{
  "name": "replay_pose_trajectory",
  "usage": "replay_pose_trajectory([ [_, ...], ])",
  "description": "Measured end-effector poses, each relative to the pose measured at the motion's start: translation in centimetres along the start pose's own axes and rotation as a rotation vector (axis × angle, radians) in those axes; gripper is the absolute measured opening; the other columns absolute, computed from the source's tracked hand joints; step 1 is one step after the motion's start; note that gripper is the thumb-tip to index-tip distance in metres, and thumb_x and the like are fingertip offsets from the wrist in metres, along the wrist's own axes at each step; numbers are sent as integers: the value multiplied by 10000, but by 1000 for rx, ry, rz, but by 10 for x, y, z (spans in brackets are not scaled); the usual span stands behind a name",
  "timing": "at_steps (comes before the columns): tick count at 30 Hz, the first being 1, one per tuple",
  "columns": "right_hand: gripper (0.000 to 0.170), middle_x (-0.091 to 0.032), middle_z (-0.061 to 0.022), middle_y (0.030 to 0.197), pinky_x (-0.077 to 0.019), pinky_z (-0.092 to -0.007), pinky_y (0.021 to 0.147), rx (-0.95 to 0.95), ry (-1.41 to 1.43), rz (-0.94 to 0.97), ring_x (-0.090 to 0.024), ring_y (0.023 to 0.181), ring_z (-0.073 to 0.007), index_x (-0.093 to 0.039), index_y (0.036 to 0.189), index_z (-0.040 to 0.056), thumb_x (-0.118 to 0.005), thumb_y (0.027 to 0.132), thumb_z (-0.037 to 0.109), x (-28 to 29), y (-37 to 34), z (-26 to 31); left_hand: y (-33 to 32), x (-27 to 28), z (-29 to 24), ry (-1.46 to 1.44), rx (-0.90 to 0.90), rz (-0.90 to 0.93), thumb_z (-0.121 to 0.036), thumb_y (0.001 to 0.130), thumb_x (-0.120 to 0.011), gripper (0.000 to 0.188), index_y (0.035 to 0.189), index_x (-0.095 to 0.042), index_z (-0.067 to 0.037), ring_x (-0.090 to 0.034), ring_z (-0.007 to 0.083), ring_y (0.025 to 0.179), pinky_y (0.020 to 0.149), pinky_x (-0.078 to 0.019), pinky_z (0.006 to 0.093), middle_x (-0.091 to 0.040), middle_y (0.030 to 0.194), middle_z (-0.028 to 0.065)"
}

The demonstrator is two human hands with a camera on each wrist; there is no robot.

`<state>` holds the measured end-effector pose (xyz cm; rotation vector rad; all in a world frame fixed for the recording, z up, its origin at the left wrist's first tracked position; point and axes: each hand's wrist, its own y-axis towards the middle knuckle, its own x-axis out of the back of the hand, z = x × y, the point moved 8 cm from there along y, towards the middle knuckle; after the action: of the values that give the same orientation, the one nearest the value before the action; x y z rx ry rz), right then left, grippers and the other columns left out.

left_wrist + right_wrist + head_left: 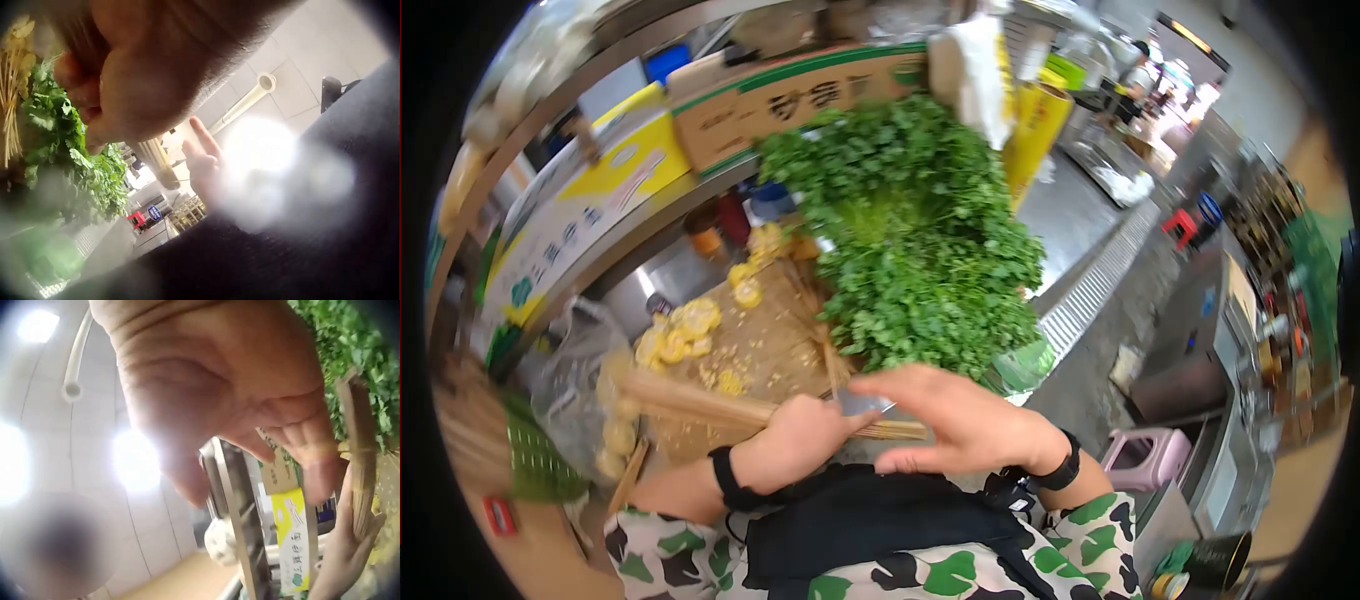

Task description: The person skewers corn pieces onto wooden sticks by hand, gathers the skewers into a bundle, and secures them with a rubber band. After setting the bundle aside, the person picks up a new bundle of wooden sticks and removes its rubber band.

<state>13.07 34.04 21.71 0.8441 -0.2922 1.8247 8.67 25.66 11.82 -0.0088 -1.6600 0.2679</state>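
My left hand grips a long bundle of thin wooden sticks low in front of my body; its right end sticks out past the fist. Just right of the fist is my right hand, fingers extended and thumb apart. In the right wrist view a thin yellowish band circles the bundle near its end, close to the fingertips of the right hand; whether they touch it I cannot tell. The left hand hides part of the bundle in the left wrist view.
Leafy green herbs are heaped beyond the hands. Corn pieces and loose kernels lie on a brown board at the left, near a clear plastic bag. Cartons stand behind; a pink stool is at the right.
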Motion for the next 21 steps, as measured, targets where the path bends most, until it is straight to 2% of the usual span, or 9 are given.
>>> replay_pose_trajectory([
  [4,750,-463,-176,1287,-367,-373,994,-104,322,-41,-449,1196,-257,-321,1359,12,-722,773,253,-19,62,-15,-4,-21,11,-1050,269,67,-126,940,-373,261,1142,-534,-90,-607,188,771,643,-483,323,-627,860,79],
  [6,740,-472,-134,1285,-377,-330,987,-109,777,48,-448,1185,-195,-329,1365,26,-739,765,160,-49,94,-16,3,-15,-10,-732,40,-5,-121,925,-390,242,1113,-539,-83,-586,185,813,671,-477,322,-605,880,80],
  [9,626,-551,-89,1145,-417,-297,914,-155,875,256,-513,1064,-169,-407,1302,25,-726,768,100,-72,121,5,5,-18,-46,-211,-240,-88,-113,903,-416,214,1069,-545,-73,-553,181,876,714,-468,321,-573,910,83],
  [10,455,-576,-37,938,-447,-264,770,-208,756,190,-537,877,-120,-484,1170,21,-705,778,89,-66,124,6,1,-11,-53,-28,-327,-101,-111,896,-425,204,1054,-547,-69,-543,180,897,729,-465,321,-562,920,84],
  [12,337,-549,-37,847,-434,-268,689,-202,743,-19,-520,782,-123,-488,1071,29,-672,794,82,-49,127,5,-30,18,-54,47,-557,-234,-130,816,-499,229,1024,-560,-53,-544,187,932,728,-467,330,-567,947,92],
  [14,250,-540,-30,826,-429,-264,661,-111,791,-185,-514,763,-115,-503,1010,23,-644,809,72,-33,116,-1,-85,94,-27,-330,-709,-400,-162,755,-603,310,1043,-583,-50,-556,216,957,748,-473,347,-581,917,80],
  [17,162,-532,-70,826,-422,-292,690,203,898,-349,-515,779,-155,-480,952,29,-592,835,41,-41,96,-9,-126,116,58,-578,-371,-460,-201,831,-630,321,1125,-588,-80,-585,246,950,820,-483,315,-605,968,63],
  [20,102,-527,-72,866,-420,-305,736,37,899,-472,-507,822,-161,-478,926,44,-554,859,44,-91,89,-65,-181,52,194,-1367,342,-768,-122,849,-606,312,1146,-551,-44,-585,131,860,776,-475,263,-619,946,47],
  [21,97,-524,-68,877,-418,-302,745,-18,906,-518,-505,831,-159,-482,930,46,-549,861,41,-98,87,-83,-198,22,226,-1310,475,-916,-114,868,-582,292,1147,-544,-37,-578,112,856,772,-473,251,-615,938,39],
])
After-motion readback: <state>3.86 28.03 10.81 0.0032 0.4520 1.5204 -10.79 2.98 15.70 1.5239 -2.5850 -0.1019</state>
